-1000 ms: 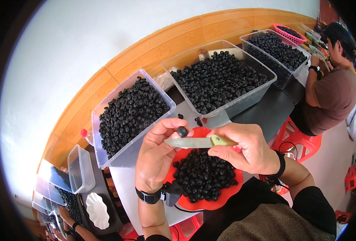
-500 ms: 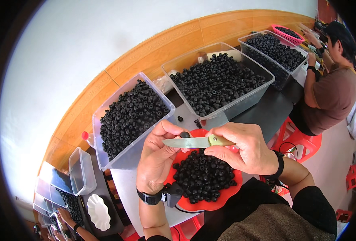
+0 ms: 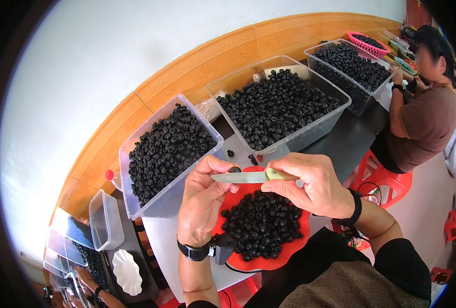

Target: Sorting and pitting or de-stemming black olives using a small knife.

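A small, round black piece (image 3: 235, 170) is pinched between thumb and fingertips of my left hand (image 3: 199, 200). My right hand (image 3: 312, 185) is closed around the pale green handle of a knife (image 3: 240, 177). Its blade points left and lies against or just in front of the black piece; contact is unclear. Beneath both hands sits a red scalloped bowl (image 3: 304, 232) with a heap of similar black pieces (image 3: 261, 220), several showing a round hole. My left hand's fingertips are partly hidden behind the blade.
Clear plastic bins (image 3: 215, 149), (image 3: 336, 105), (image 3: 379, 90) full of black pieces line the wall side. Loose pieces (image 3: 230, 153) lie near the bowl. Left are an unfilled-looking bin (image 3: 104, 220) and a white scalloped dish (image 3: 126, 272). A co-worker (image 3: 423, 110) sits at the right; another's hand (image 3: 86, 280) shows lower left.
The knife blade has tilted slightly, its face turning narrower to view. My hands have shifted only a little. The co-worker at the right has lowered their hands and turned their head.
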The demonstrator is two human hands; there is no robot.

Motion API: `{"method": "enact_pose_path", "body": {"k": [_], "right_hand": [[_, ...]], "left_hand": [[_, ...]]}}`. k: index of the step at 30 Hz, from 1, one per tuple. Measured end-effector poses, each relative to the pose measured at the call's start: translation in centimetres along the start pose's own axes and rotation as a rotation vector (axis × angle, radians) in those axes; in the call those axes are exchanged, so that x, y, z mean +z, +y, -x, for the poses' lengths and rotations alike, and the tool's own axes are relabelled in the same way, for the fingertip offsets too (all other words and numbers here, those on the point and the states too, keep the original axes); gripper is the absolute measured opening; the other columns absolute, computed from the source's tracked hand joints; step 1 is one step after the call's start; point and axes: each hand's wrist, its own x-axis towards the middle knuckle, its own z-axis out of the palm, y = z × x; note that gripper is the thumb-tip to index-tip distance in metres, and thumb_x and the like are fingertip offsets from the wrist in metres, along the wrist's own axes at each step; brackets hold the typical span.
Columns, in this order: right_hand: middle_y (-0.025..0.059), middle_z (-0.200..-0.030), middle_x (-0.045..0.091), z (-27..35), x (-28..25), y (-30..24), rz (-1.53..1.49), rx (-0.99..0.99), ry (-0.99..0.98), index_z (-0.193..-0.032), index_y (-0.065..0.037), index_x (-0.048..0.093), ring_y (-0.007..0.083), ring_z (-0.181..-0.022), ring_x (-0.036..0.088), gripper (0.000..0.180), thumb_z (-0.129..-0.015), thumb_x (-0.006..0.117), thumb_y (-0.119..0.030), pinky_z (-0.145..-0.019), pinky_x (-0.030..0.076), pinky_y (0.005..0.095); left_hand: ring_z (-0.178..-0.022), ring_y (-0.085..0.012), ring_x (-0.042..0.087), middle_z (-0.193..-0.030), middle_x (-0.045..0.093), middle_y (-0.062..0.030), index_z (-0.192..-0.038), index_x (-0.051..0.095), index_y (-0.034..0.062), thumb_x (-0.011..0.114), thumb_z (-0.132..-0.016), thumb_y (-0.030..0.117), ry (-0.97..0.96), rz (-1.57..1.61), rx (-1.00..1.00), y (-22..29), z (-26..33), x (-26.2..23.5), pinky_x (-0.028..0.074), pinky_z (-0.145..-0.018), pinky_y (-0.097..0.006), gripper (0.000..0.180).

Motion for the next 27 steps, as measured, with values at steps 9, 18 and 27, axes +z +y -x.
{"method": "enact_pose_path", "body": {"k": [9,18,27], "right_hand": [[0.0097,-0.062,0.055,0.3,-2.0,3.8,0.044,0.259,0.137,-0.086,0.004,0.062,0.0100,-0.052,0.050,0.020,-0.082,0.070,-0.014,-0.048,0.039,0.0257],[-0.0040,-0.067,0.052,-2.6,-0.8,-1.7,-0.355,0.261,-0.104,-0.098,0.002,0.061,0.0020,-0.061,0.043,0.029,-0.076,0.076,-0.009,-0.053,0.035,0.0189],[0.0065,-0.105,0.055,-4.1,1.8,2.1,-0.517,0.290,-0.181,-0.117,0.001,0.052,0.0079,-0.082,0.051,0.033,-0.085,0.058,-0.008,-0.068,0.043,0.0196]], "left_hand": [[-0.073,-0.0136,0.054,-0.088,0.062,-0.0147,-0.092,0.056,0.0046,0.067,-0.082,0.007,-0.126,-0.019,-0.045,0.9,0.5,1.6,0.044,-0.070,-0.025,0.014],[-0.082,-0.0120,0.057,-0.097,0.062,-0.0095,-0.115,0.048,0.0060,0.061,-0.086,0.002,-0.011,0.011,-0.076,1.4,0.7,1.1,0.046,-0.072,-0.023,0.032],[-0.069,-0.0101,0.057,-0.085,0.062,-0.0075,-0.106,0.047,0.0035,0.063,-0.082,-0.003,-0.055,0.213,0.133,1.2,1.6,0.2,0.048,-0.061,-0.022,0.029]]}}
